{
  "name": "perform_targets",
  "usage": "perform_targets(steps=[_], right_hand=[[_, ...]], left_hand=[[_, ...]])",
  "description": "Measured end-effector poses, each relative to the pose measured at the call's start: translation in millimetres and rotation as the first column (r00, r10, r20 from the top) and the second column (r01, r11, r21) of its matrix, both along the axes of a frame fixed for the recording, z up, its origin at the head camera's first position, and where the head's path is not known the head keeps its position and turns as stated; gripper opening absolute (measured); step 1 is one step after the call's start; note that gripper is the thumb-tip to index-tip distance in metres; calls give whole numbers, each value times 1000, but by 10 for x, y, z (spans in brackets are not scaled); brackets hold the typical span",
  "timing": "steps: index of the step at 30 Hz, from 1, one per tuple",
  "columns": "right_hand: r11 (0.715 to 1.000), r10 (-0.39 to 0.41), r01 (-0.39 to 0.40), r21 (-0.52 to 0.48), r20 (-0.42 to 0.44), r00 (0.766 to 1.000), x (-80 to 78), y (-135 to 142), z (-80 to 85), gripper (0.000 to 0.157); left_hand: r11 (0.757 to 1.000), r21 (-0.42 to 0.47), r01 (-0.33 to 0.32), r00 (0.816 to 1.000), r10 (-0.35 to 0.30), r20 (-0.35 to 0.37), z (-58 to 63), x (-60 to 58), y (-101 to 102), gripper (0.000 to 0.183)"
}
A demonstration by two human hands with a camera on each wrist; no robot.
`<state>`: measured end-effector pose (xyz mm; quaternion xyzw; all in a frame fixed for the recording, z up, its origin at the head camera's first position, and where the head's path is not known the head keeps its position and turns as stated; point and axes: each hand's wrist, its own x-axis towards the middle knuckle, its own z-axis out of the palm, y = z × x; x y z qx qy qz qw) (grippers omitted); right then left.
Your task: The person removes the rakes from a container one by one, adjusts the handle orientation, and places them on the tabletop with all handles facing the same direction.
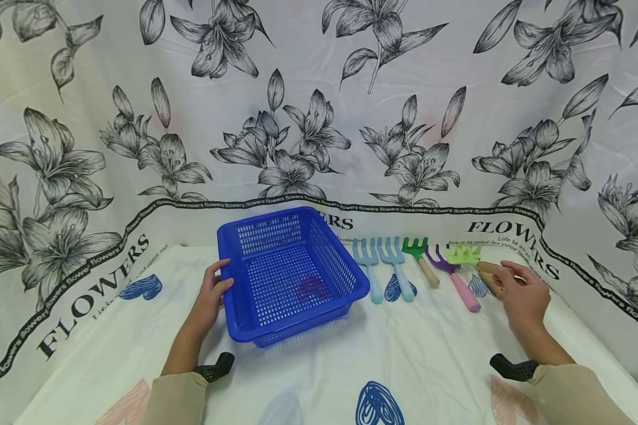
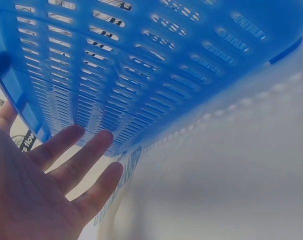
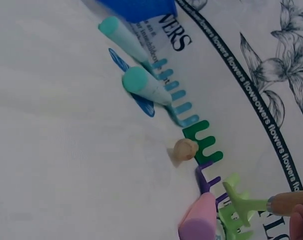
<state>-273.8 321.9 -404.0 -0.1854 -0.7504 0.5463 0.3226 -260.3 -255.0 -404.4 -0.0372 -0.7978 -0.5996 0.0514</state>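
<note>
My left hand (image 1: 212, 292) grips the left rim of a blue plastic basket (image 1: 292, 327), thumb and index finger at the rim. In the left wrist view its other fingers extend beside the slotted wall (image 2: 106, 75). At the right, my right hand (image 1: 526, 295) holds a light green hand rake (image 3: 239, 200) by its wooden handle (image 3: 286, 204). Below it lies a second light green rake (image 3: 231, 220). Beside that pair is a purple rake with a pink handle (image 1: 462, 289).
A green rake with a wooden handle (image 1: 427, 271) and two light blue rakes (image 1: 374, 280) (image 1: 401, 277) lie in a row right of the basket. White cloth printed with hearts (image 1: 380, 404) covers the table. A flower-printed curtain (image 1: 308, 177) stands behind.
</note>
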Motion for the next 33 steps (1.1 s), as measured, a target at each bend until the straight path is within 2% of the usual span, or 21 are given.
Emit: perform_targets(steps=[4, 15, 20, 27, 33], right_hand=[[999, -13, 12, -40, -23, 1000, 0, 48, -16, 27], [993, -72, 68, -96, -47, 996, -26, 232, -68, 26], [987, -95, 90, -133, -31, 995, -37, 298, -80, 29], [973, -98, 86, -215, -45, 994, -41, 372, -99, 35], [972, -118, 106, -212, -45, 992, -44, 411, -107, 36]], left_hand=[[1000, -1, 3, 1000, -3, -2, 62, 58, 35, 58], [1000, -5, 3, 1000, -3, -4, 51, 53, 32, 58], [1000, 0, 3, 1000, -3, -2, 54, 53, 31, 58], [1000, 1, 9, 1000, -9, -7, 54, 61, 31, 60], [1000, 0, 3, 1000, -3, -4, 50, 57, 30, 58]])
